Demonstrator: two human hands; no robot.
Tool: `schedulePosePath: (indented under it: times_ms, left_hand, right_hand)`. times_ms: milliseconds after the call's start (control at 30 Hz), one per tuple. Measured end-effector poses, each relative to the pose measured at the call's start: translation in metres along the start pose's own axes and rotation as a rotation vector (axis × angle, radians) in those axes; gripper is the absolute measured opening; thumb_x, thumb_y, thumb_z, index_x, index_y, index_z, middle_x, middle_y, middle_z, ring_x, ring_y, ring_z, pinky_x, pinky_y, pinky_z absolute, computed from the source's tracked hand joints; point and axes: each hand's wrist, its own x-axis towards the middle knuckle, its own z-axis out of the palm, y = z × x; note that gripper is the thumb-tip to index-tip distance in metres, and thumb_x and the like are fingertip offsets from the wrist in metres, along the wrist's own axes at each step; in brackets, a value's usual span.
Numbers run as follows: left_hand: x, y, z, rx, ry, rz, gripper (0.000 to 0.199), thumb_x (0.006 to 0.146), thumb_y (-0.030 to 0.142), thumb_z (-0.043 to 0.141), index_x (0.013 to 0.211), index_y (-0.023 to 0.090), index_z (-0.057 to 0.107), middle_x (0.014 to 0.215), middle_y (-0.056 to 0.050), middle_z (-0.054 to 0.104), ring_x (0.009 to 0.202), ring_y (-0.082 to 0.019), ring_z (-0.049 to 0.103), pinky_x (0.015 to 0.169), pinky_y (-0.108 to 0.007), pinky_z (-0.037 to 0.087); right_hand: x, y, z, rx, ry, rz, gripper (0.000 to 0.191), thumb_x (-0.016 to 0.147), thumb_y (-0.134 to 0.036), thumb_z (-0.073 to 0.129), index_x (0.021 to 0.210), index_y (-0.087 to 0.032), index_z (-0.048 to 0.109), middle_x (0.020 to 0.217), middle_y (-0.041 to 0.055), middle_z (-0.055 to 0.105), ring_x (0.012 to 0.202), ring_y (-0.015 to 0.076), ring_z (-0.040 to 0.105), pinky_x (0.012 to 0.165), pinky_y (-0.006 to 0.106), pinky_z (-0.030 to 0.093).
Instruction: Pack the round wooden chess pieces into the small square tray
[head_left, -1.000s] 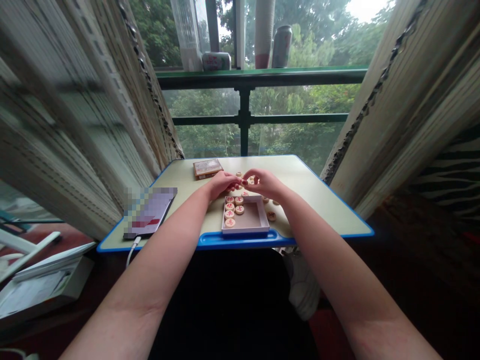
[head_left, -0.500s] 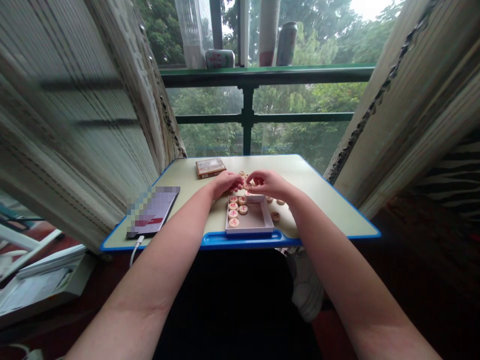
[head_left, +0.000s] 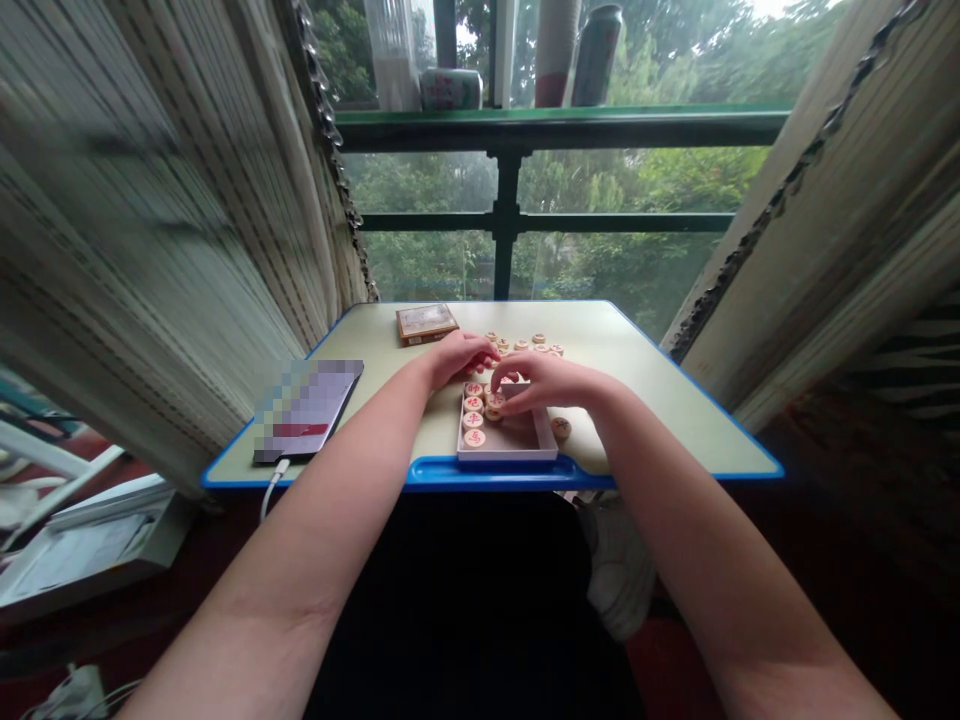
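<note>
A shallow white box (head_left: 546, 436) stands on the small table. Along its left side lie several round wooden Chinese chess pieces (head_left: 474, 439) with red characters. My right hand (head_left: 551, 382) reaches over the box's back right, thumb and fingers closed round a red-marked Chinese chess piece (head_left: 495, 400) just right of the left row. My left hand (head_left: 461, 355) is behind the box's back left corner with its fingers curled together; what is in them, if anything, is hidden. Several loose pieces (head_left: 539, 340) lie behind my hands, and a dark-marked piece (head_left: 561, 428) lies right of the box.
A brown flat box (head_left: 426, 324) lies at the table's back left. A phone-like device (head_left: 315, 410) with a white cable (head_left: 274, 480) rests at the left. Blue edging (head_left: 487, 473) runs round the table. Cans (head_left: 598, 55) stand on the green window rail, with curtains on both sides.
My right hand has come from behind the box towards me, bringing its fingers into the box at a piece. My left hand stays near the back left corner. The view has tilted slightly down.
</note>
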Motion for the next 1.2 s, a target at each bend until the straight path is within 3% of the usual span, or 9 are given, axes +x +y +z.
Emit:
schedulePosePath:
  times_ms: [600, 1200]
  left_hand:
    - [0.001, -0.0016, -0.0002, 0.019, -0.017, 0.017, 0.01, 0.062, 0.019, 0.061, 0.063, 0.01, 0.064, 0.055, -0.003, 0.057, 0.046, -0.006, 0.044, 0.045, -0.021, 0.03]
    - [0.0005, -0.0008, 0.0003, 0.032, -0.015, 0.007, 0.008, 0.063, 0.016, 0.058, 0.062, 0.01, 0.062, 0.054, -0.001, 0.055, 0.047, -0.006, 0.045, 0.047, -0.02, 0.031]
  right_hand:
    - [0.0006, -0.0052, 0.0061, -0.059, 0.001, 0.014, 0.024, 0.065, -0.034, 0.07, 0.085, -0.02, 0.066, 0.083, 0.0006, 0.06, 0.073, 0.0131, 0.052, 0.066, 0.023, 0.038]
    - [-0.0005, -0.006, 0.0055, 0.028, -0.065, 0.08, 0.034, 0.065, -0.04, 0.07, 0.089, -0.018, 0.064, 0.079, 0.0006, 0.061, 0.068, 0.0122, 0.051, 0.06, 0.023, 0.035]
